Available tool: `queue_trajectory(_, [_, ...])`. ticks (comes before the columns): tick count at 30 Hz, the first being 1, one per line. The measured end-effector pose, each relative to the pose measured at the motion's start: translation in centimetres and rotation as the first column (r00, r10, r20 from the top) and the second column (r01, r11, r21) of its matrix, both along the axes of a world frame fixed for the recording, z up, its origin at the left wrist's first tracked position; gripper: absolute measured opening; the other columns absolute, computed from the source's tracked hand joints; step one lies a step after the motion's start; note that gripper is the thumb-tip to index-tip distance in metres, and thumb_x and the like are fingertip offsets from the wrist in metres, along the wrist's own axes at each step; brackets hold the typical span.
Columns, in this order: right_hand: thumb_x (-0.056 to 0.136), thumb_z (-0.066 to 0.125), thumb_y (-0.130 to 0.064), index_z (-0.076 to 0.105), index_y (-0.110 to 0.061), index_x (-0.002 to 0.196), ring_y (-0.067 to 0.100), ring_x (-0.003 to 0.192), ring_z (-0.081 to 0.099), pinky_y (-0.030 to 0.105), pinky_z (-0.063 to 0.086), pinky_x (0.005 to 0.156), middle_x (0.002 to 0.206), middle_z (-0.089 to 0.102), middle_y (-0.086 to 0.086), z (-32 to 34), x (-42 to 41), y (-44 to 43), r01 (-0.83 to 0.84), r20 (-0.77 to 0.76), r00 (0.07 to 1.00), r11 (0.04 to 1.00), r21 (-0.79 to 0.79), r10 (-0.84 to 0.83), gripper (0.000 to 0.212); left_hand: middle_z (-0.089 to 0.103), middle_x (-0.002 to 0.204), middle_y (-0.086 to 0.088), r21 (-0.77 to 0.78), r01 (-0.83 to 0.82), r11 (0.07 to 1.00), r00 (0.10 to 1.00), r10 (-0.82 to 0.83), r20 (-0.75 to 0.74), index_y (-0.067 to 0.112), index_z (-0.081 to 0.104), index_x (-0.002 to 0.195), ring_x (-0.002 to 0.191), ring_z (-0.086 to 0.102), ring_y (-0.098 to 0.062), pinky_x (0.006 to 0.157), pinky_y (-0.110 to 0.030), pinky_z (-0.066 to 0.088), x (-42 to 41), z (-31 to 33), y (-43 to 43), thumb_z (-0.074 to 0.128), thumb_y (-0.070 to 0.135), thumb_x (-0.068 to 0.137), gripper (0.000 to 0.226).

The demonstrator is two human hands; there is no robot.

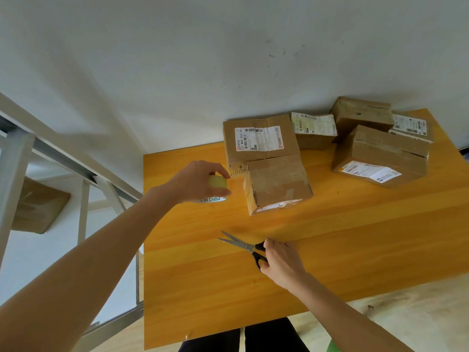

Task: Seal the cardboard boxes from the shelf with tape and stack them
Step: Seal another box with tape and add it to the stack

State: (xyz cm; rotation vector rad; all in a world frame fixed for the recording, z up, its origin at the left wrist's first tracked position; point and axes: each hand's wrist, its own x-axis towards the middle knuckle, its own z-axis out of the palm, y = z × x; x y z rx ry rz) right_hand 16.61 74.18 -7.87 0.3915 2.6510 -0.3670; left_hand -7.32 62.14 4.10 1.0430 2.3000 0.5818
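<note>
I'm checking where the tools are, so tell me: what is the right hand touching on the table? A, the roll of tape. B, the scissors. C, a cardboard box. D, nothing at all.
B: the right hand rests on the black handles of the scissors, whose blades are apart on the table, while the left hand holds the roll of tape.
</note>
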Motion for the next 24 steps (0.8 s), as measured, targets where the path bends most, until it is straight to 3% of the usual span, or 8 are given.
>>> queue_trajectory(2, [0.093, 0.059, -0.031, 0.046, -0.013, 0.109, 0.019, 0.085, 0.064, 0.031, 0.049, 0.076, 0.094, 0.063, -0.003, 0.7, 0.5, 0.3, 0.146, 0.015, 0.989, 0.960, -0.241, -0.147, 0.027, 0.060, 0.089, 0.009, -0.019, 0.004, 1.000, 1.000, -0.004, 0.029, 0.036, 0.064, 0.107, 0.084, 0.058, -0.014, 0.071, -0.026, 0.051, -0.5, 0.2, 0.2, 0.079, 0.047, 0.070, 0.041])
queue_trajectory(4, [0.089, 0.068, -0.032, 0.043, -0.016, 0.102, 0.015, 0.082, 0.063, 0.028, 0.051, 0.067, 0.090, 0.060, -0.005, 1.3, 1.0, 0.6, 0.317, 0.119, 0.947, 0.805, -0.501, -0.299, 0.032, 0.061, 0.097, 0.006, -0.030, 0.004, 1.000, 0.997, -0.001, 0.078, 0.035, 0.064, 0.112, 0.091, 0.057, -0.015, 0.080, -0.031, 0.051, -0.8, 0.5, 0.5, 0.081, 0.043, 0.069, 0.047])
queue_trajectory(6, [0.079, 0.078, -0.042, 0.044, -0.015, 0.099, 0.012, 0.077, 0.059, 0.022, 0.048, 0.062, 0.090, 0.058, -0.003, 2.1, 1.2, 0.8, 0.409, 0.213, 0.909, 0.665, -0.625, -0.359, 0.048, 0.060, 0.098, 0.010, -0.042, 0.026, 0.999, 0.994, -0.021, 0.103, 0.034, 0.064, 0.113, 0.095, 0.055, -0.014, 0.083, -0.030, 0.049, -1.0, 0.5, 0.8, 0.081, 0.040, 0.070, 0.047])
queue_trajectory(11, [0.063, 0.074, -0.071, 0.041, -0.016, 0.095, 0.006, 0.055, 0.041, 0.021, 0.040, 0.058, 0.074, 0.042, -0.004, 4.1, 0.6, 0.2, 0.462, 0.282, 0.867, 0.452, -0.763, -0.410, 0.071, 0.061, 0.112, 0.005, -0.111, 0.090, 0.990, 0.987, -0.074, 0.141, 0.032, 0.065, 0.110, 0.103, 0.056, -0.018, 0.083, -0.029, 0.050, -1.6, 0.7, 1.6, 0.079, 0.036, 0.073, 0.040])
queue_trajectory(14, [0.073, 0.065, -0.071, 0.041, -0.016, 0.092, 0.013, 0.067, 0.042, 0.027, 0.040, 0.072, 0.077, 0.041, 0.002, 5.1, -0.2, -0.3, 0.440, 0.259, 0.854, 0.361, -0.822, -0.451, 0.063, 0.058, 0.112, 0.010, -0.120, 0.110, 0.987, 0.980, -0.087, 0.178, 0.031, 0.065, 0.107, 0.106, 0.052, -0.016, 0.089, -0.033, 0.048, -1.9, 0.8, 1.8, 0.079, 0.035, 0.073, 0.037])
queue_trajectory(16, [0.072, 0.061, -0.073, 0.044, -0.010, 0.096, 0.017, 0.073, 0.045, 0.029, 0.042, 0.078, 0.081, 0.045, 0.007, 5.9, -0.8, -0.6, 0.420, 0.239, 0.849, 0.327, -0.847, -0.471, 0.069, 0.056, 0.111, 0.012, -0.118, 0.100, 0.988, 0.980, -0.077, 0.185, 0.033, 0.065, 0.103, 0.107, 0.049, -0.014, 0.093, -0.037, 0.045, -1.9, 0.8, 1.8, 0.079, 0.037, 0.073, 0.033])
queue_trajectory(19, [0.070, 0.058, -0.074, 0.048, -0.007, 0.100, 0.010, 0.066, 0.049, 0.028, 0.042, 0.079, 0.077, 0.054, 0.003, 7.0, -1.9, -0.9, 0.411, 0.223, 0.836, 0.304, -0.859, -0.501, 0.073, 0.057, 0.099, 0.018, -0.092, 0.041, 0.995, 0.985, -0.025, 0.172, 0.034, 0.066, 0.093, 0.101, 0.051, -0.013, 0.087, -0.036, 0.046, -2.0, 0.7, 1.8, 0.076, 0.042, 0.074, 0.023])
queue_trajectory(24, [0.072, 0.055, -0.073, 0.051, -0.012, 0.080, -0.001, 0.053, 0.051, 0.027, 0.040, 0.081, 0.057, 0.055, -0.008, 8.0, -3.8, -0.9, 0.425, 0.218, 0.800, 0.272, -0.863, -0.559, 0.062, 0.059, 0.090, 0.019, -0.107, 0.055, 0.993, 0.989, -0.040, 0.141, 0.031, 0.071, 0.092, 0.091, 0.055, -0.010, 0.083, -0.032, 0.048, -2.2, 0.9, 2.2, 0.074, 0.047, 0.076, 0.023])
